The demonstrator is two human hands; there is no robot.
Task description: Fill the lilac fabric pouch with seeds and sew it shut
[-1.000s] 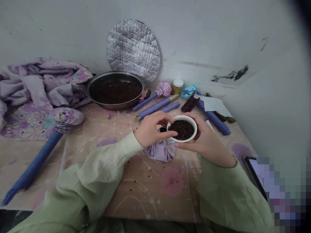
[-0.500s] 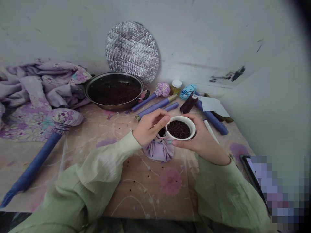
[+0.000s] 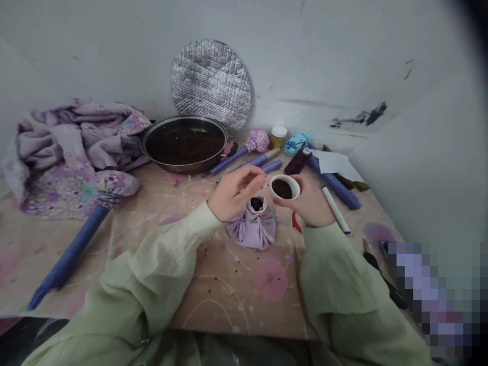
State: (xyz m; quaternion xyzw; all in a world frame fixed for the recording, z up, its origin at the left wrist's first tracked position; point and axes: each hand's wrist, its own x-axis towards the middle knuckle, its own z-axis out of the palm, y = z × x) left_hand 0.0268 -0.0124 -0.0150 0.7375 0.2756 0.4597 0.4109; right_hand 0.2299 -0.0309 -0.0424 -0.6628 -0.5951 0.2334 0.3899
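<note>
My right hand (image 3: pixel 307 201) grips a small white cup (image 3: pixel 296 184), tilted a little toward me, with dark brown grains (image 3: pixel 281 188) inside. Left of the cup, my left hand (image 3: pixel 237 192) hovers with loosely bent fingers; thumb and forefinger look apart, and I see nothing between them. Below both hands a gathered lavender cloth pouch (image 3: pixel 251 231) sits on the table, its round mouth facing up and showing dark filling (image 3: pixel 257 204). Something red, probably a scissors handle (image 3: pixel 296 221), pokes out beneath my right hand.
A wide pan (image 3: pixel 183 165) of dark grains stands at the back, before a silver foil disc (image 3: pixel 211 84). Purple cloth and a cloth-headed blue stick (image 3: pixel 76 249) lie left. A thread spool (image 3: pixel 298 161), lidded jar (image 3: pixel 278 136), marker (image 3: pixel 335 209) and phone (image 3: pixel 385 249) lie right.
My right hand has drawn the cup slightly up and right, away from my left hand. The pouch's mouth, the red item and more of the marker now show.
</note>
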